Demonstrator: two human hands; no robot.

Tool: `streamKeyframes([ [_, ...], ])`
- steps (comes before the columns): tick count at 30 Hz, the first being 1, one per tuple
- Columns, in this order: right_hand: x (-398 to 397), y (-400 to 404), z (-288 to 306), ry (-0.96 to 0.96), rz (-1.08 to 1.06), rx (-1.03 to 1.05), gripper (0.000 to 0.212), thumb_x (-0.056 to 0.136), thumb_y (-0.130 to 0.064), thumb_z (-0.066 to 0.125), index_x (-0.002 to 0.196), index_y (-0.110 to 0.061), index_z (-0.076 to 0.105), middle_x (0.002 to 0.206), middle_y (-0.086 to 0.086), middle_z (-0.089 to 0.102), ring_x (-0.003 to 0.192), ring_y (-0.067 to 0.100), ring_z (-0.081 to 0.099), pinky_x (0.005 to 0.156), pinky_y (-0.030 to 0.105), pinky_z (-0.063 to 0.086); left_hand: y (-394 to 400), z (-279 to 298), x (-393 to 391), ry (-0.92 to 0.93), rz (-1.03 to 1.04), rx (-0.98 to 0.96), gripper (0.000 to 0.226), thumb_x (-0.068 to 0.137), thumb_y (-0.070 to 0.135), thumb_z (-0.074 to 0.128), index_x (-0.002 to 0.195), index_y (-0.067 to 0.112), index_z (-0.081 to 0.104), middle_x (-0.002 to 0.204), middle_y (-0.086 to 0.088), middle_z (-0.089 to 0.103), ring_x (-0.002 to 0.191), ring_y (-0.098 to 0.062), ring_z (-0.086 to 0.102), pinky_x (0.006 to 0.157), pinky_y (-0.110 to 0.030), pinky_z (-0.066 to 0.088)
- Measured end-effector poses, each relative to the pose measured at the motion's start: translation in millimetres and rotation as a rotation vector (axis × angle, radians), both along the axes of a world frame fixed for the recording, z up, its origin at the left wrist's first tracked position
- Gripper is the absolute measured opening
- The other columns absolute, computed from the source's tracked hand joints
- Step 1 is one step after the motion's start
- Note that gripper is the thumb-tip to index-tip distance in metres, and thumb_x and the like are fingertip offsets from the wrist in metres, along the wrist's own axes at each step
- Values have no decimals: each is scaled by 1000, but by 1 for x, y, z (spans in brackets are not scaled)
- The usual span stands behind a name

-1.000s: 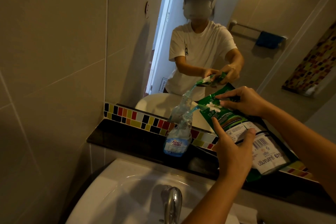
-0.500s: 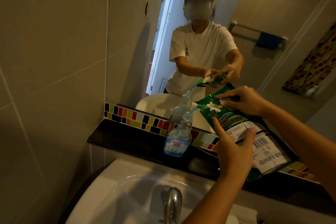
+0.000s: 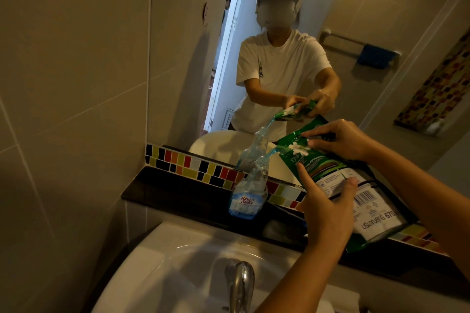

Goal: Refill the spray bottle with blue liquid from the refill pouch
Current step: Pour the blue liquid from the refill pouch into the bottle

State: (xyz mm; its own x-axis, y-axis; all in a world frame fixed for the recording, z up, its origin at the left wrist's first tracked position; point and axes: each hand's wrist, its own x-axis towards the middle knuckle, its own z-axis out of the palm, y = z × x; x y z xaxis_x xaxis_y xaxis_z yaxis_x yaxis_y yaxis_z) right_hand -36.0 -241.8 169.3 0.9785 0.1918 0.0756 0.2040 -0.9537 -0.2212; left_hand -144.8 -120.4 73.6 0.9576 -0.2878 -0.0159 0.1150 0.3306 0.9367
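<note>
Above a white sink (image 3: pixel 157 262), a wide mirror (image 3: pixel 356 20) fills the wall and reflects a person in a white T-shirt. A black ledge (image 3: pixel 178 193) runs below the mirror, backed by a strip of coloured tiles (image 3: pixel 193 165). A green and white pouch (image 3: pixel 356 193) is held tilted over the ledge by 2 hands, its spout corner pointing down and left. The left hand (image 3: pixel 328 208) grips the pouch's middle from below, thumb and fingers closed around its edge. The right hand (image 3: pixel 340 138) pinches the upper corner near the spout. A thin blue stream (image 3: pixel 272 152) runs from the spout into the open neck of a clear bottle (image 3: pixel 250 190) standing upright on the ledge, just left of the pouch. Blue liquid sits low in the bottle. A chrome tap (image 3: pixel 240 282) stands at the sink's near edge.
</note>
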Motion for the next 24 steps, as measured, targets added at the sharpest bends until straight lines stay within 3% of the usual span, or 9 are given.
streamKeyframes([
  [8,0,0,3,-4,3,-3,32,88,-32,63,120,-32,66,117,-4,65,84,-1,62,71,15,49,2,2,1,-3,-1,16,98,86,43,66,151,41,-8,90,22,52,69,7,62,55,-5,50],
  [11,1,1,3,-6,2,-13,32,88,-33,63,120,-32,65,113,-8,65,82,-2,60,69,14,47,1,3,1,-8,-9,20,98,87,42,66,151,40,-8,89,22,52,63,22,58,52,-4,49],
  [17,1,1,5,-2,1,-21,32,88,-32,62,120,-32,65,107,-11,62,82,-5,59,69,14,46,-1,2,2,-15,-4,12,99,86,43,67,151,42,-8,89,21,54,63,25,57,54,-6,51],
  [22,2,2,6,9,5,-8,31,88,-31,62,120,-32,65,107,-9,64,82,0,62,68,16,48,1,3,2,-1,10,-14,98,86,44,67,151,43,-7,91,20,55,69,7,62,55,-7,52],
  [24,2,2,6,14,-2,-4,31,88,-32,62,120,-33,65,107,-8,64,83,1,63,68,16,48,0,2,3,-2,12,-18,98,86,44,67,151,43,-7,94,20,56,70,8,63,56,-7,52],
])
